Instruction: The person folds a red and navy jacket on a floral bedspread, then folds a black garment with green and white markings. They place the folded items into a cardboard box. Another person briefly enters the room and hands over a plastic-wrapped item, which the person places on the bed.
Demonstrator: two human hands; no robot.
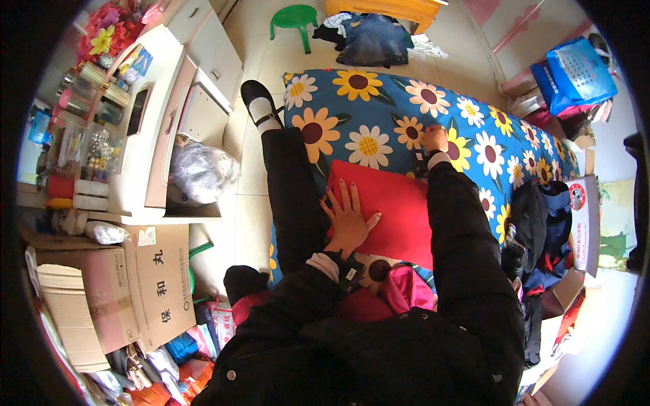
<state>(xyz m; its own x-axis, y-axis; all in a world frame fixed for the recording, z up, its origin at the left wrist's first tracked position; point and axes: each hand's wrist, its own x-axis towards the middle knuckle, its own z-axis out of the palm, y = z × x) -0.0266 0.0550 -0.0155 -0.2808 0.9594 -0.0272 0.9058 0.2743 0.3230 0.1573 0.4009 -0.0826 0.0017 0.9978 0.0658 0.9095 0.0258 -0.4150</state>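
Observation:
A red rectangular sheet, paper or cloth, (pixel 398 208) lies flat on the blue flower-print bed cover (pixel 376 122). My left hand (pixel 349 218) rests palm down on its left part, fingers spread. My right hand (pixel 435 139) is beyond the sheet's far edge on the cover, its fingers curled in; whether they hold anything cannot be told. A small dark object (pixel 420 161) shows beside my right wrist, its kind unclear. Shiny pink fabric (pixel 406 289) lies close to my body, below the sheet. My right sleeve covers part of the sheet's right edge.
A white dresser (pixel 147 167) with a phone (pixel 138 112) and bottles stands at the left, above a cardboard box (pixel 162 284). Beyond the bed are a green stool (pixel 293 18) and a pile of clothes (pixel 376 40). Dark clothing (pixel 528 223) and a blue package (pixel 576 76) are at the right.

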